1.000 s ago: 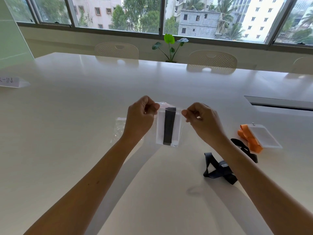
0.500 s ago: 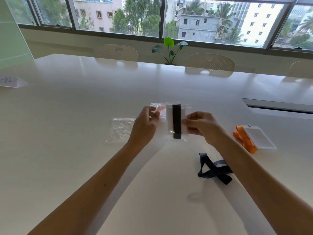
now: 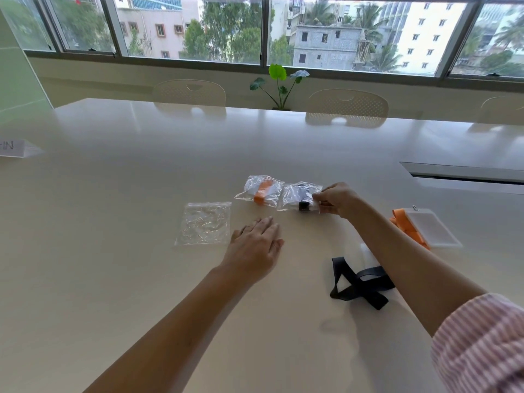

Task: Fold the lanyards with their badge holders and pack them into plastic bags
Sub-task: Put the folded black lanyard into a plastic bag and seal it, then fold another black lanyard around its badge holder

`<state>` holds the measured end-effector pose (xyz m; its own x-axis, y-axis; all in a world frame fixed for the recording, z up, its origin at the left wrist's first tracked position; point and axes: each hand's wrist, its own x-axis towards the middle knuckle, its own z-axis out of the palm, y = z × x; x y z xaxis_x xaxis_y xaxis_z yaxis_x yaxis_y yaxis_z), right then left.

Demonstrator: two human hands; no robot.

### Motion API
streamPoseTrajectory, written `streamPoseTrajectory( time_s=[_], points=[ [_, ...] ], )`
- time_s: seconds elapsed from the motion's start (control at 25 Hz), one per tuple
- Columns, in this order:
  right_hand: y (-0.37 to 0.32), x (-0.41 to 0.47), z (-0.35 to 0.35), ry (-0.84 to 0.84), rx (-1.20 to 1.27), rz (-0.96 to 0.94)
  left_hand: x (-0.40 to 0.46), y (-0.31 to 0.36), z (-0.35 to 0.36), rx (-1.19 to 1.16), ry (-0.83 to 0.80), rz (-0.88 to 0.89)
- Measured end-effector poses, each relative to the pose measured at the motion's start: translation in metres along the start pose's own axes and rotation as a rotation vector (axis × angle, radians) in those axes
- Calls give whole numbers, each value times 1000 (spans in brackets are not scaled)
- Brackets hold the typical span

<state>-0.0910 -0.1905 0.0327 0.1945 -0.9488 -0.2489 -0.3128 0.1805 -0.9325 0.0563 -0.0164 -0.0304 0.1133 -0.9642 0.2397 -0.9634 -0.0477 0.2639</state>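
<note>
A long, glossy white table (image 3: 113, 251) carries everything, with cream perforated chairs (image 3: 346, 107) and a small green-leaved plant (image 3: 279, 80) along its far edge under the windows. The left hand (image 3: 253, 245) lies flat near the table's middle with fingers spread and straight, holding nothing, just right of an empty crinkled clear plastic zip bag (image 3: 204, 224). The right hand (image 3: 336, 200) reaches further out and pinches the right edge of a clear bag holding a folded black lanyard (image 3: 300, 197), which sits on the table beside a second clear bag packed with an orange lanyard (image 3: 260, 191); the two bags look close to touching. Still unpacked are an orange lanyard with a clear rectangular badge holder (image 3: 425, 226) at the right and a loose tangled black strap lanyard (image 3: 360, 283) partly hidden under the right forearm. Judging from this, two sets are done and two remain. The risks: the slick bag could slide and knock its neighbour if released carelessly, the forearm could drag the black strap, and only one empty bag is visible for two sets.
</note>
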Motion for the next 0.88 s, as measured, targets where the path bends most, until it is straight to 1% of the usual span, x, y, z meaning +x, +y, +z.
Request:
streamPoseTrajectory(
  time_s=[0.12, 0.24, 0.28, 0.4, 0.44, 0.52, 0.56, 0.68, 0.72, 0.8, 0.88],
  points=[
    [1, -2, -10, 44, -114, -70, 0, 1, 0, 7, 10, 11],
    [1, -11, -31, 109, -321, -225, 0, 0, -2, 9, 8, 9],
    [1, -19, -39, 88, -369, -274, 0, 0, -2, 8, 5, 6],
    [6, -49, -65, -93, -607, -345, 0, 0, -1, 11, 4, 6],
    [9, -60, -72, -125, -716, -342, 0, 1, -1, 13, 2, 8],
    [17, -79, -85, -103, -908, -322, 0, 1, -2, 14, 0, 8],
    [19, -87, -90, -59, -947, -301, 0, 0, -2, 16, -2, 5],
    [27, -106, -101, 131, -929, -219, 0, 1, -2, 16, -9, 0],
    [30, -109, -104, 171, -973, -182, -1, 1, -2, 10, -10, -3],
    [39, -116, -103, 145, -1107, -73, -1, 3, -3, -7, -15, -12],
    [49, -122, -94, 63, -1150, 30, -1, 3, -4, -17, -22, -19]
  ],
)
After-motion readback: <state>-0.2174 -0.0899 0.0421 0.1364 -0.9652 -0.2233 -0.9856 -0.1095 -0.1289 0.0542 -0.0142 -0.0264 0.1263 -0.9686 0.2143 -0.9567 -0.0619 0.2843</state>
